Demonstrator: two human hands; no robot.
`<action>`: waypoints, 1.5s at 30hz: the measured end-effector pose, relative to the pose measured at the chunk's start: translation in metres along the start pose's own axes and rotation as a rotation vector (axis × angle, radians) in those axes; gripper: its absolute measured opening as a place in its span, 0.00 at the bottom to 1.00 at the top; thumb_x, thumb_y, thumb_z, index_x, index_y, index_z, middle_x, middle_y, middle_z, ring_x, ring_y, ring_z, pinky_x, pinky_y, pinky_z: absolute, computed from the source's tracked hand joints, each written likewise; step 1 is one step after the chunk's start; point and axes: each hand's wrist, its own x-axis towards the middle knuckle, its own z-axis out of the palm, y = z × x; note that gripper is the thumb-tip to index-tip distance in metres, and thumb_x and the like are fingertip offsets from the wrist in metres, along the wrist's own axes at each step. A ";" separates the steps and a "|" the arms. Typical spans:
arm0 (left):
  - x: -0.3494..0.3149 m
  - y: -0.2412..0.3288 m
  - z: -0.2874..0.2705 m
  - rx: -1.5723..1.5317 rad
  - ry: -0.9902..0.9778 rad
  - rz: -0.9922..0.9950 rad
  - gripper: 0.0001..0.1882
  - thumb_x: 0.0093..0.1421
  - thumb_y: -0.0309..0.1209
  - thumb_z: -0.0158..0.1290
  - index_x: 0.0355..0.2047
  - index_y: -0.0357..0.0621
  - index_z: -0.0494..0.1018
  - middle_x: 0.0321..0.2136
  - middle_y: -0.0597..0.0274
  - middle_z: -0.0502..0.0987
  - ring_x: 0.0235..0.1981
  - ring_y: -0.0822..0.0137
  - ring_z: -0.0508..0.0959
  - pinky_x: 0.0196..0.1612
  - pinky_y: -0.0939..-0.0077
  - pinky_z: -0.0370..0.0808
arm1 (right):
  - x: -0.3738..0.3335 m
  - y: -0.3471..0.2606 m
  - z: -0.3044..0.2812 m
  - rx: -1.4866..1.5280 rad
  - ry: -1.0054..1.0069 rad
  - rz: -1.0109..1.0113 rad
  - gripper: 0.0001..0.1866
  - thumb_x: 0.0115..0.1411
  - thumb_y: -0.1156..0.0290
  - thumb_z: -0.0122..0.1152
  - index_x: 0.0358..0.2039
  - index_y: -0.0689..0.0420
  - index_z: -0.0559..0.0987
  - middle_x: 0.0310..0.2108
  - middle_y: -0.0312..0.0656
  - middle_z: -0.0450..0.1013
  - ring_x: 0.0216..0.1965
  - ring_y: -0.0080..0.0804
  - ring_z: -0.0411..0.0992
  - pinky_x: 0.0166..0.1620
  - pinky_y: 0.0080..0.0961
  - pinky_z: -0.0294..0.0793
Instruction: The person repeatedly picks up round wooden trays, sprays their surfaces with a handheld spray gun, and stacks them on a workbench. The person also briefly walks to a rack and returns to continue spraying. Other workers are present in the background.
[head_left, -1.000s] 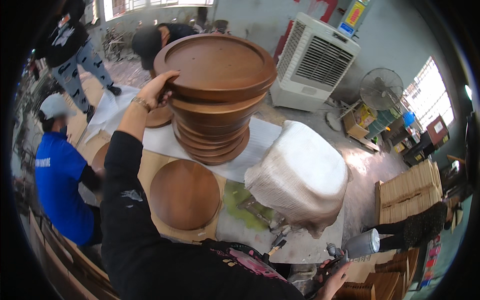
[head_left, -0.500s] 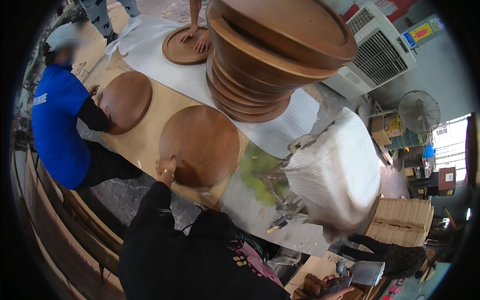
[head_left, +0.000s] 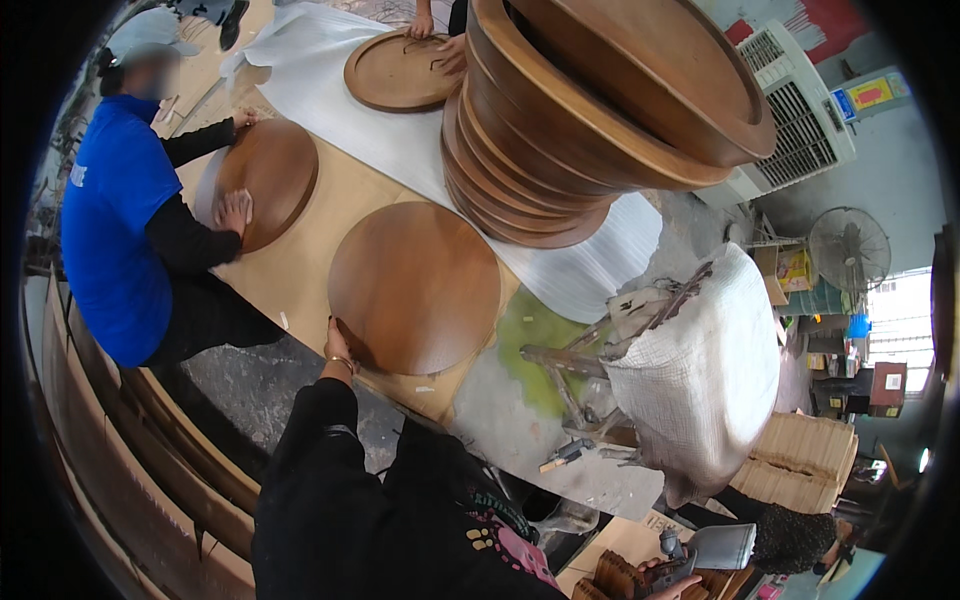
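One round wooden disc (head_left: 414, 288) lies near the centre of the frame on a brown sheet (head_left: 295, 268). The left hand (head_left: 340, 346) touches its lower-left rim, so the disc spreads up and right of those fingers; how tightly they close cannot be told. At the lower right of the frame, the right hand (head_left: 676, 588) is wrapped around a spray gun (head_left: 676, 550) with a grey cup, well apart from the disc. A stack of wooden discs (head_left: 570, 120) rises at upper centre.

The lower edge crops the right hand (head_left: 676, 588).
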 end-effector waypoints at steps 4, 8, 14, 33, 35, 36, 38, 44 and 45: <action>0.002 0.001 -0.008 -0.094 -0.055 -0.091 0.53 0.51 0.81 0.48 0.52 0.39 0.72 0.46 0.54 0.70 0.50 0.52 0.67 0.66 0.48 0.59 | 0.005 -0.002 0.010 0.000 -0.003 -0.007 0.32 0.78 0.41 0.41 0.59 0.57 0.77 0.30 0.43 0.78 0.27 0.28 0.76 0.24 0.23 0.68; -0.019 0.001 -0.010 -0.247 -0.339 -0.086 0.54 0.54 0.76 0.52 0.66 0.42 0.70 0.64 0.51 0.73 0.67 0.46 0.68 0.71 0.46 0.58 | 0.006 -0.005 0.013 -0.007 -0.007 -0.017 0.32 0.78 0.40 0.40 0.60 0.55 0.76 0.29 0.42 0.77 0.26 0.27 0.76 0.22 0.22 0.67; -0.078 0.000 -0.016 -0.234 -0.676 0.170 0.35 0.62 0.50 0.60 0.65 0.46 0.72 0.62 0.59 0.76 0.64 0.56 0.72 0.67 0.54 0.67 | 0.003 0.001 -0.002 0.051 -0.001 -0.034 0.33 0.77 0.38 0.39 0.61 0.54 0.76 0.28 0.42 0.77 0.25 0.27 0.76 0.20 0.21 0.65; -0.435 -0.009 -0.119 0.217 -0.579 1.245 0.14 0.49 0.17 0.59 0.39 0.32 0.76 0.30 0.65 0.81 0.27 0.72 0.79 0.31 0.76 0.76 | 0.066 0.052 -0.113 0.315 -0.255 -0.088 0.32 0.78 0.40 0.40 0.60 0.54 0.77 0.27 0.40 0.76 0.26 0.24 0.75 0.15 0.17 0.59; -0.472 -0.009 -0.154 0.231 -0.624 1.420 0.17 0.46 0.20 0.61 0.39 0.33 0.76 0.33 0.66 0.81 0.31 0.71 0.80 0.36 0.75 0.77 | 0.084 0.060 -0.132 0.345 -0.253 -0.041 0.32 0.79 0.41 0.40 0.61 0.55 0.77 0.27 0.41 0.77 0.26 0.24 0.75 0.16 0.17 0.59; -0.490 -0.012 -0.174 0.216 -0.611 1.438 0.23 0.45 0.21 0.60 0.45 0.33 0.75 0.38 0.63 0.81 0.37 0.69 0.81 0.39 0.74 0.78 | 0.094 0.062 -0.139 0.351 -0.247 -0.043 0.31 0.79 0.42 0.40 0.60 0.55 0.77 0.27 0.41 0.77 0.26 0.24 0.75 0.16 0.17 0.59; -0.518 -0.025 -0.215 0.139 -0.544 1.441 0.38 0.46 0.21 0.60 0.61 0.37 0.64 0.54 0.57 0.75 0.54 0.63 0.76 0.55 0.67 0.76 | 0.111 0.069 -0.153 0.403 -0.241 -0.007 0.31 0.79 0.42 0.41 0.60 0.56 0.77 0.27 0.41 0.76 0.26 0.24 0.75 0.16 0.18 0.59; -0.568 -0.020 -0.261 -0.028 -0.476 1.926 0.37 0.60 0.25 0.59 0.69 0.36 0.59 0.61 0.51 0.70 0.58 0.58 0.75 0.62 0.62 0.73 | 0.142 0.080 -0.187 0.467 -0.290 -0.018 0.28 0.78 0.47 0.47 0.61 0.58 0.77 0.29 0.39 0.76 0.29 0.23 0.75 0.17 0.16 0.60; -0.574 -0.017 -0.251 -0.145 -0.447 1.995 0.38 0.60 0.24 0.60 0.70 0.35 0.58 0.63 0.49 0.70 0.59 0.57 0.75 0.64 0.61 0.73 | 0.141 0.082 -0.191 0.403 -0.298 -0.083 0.24 0.77 0.54 0.53 0.62 0.58 0.77 0.30 0.39 0.76 0.30 0.23 0.75 0.17 0.16 0.61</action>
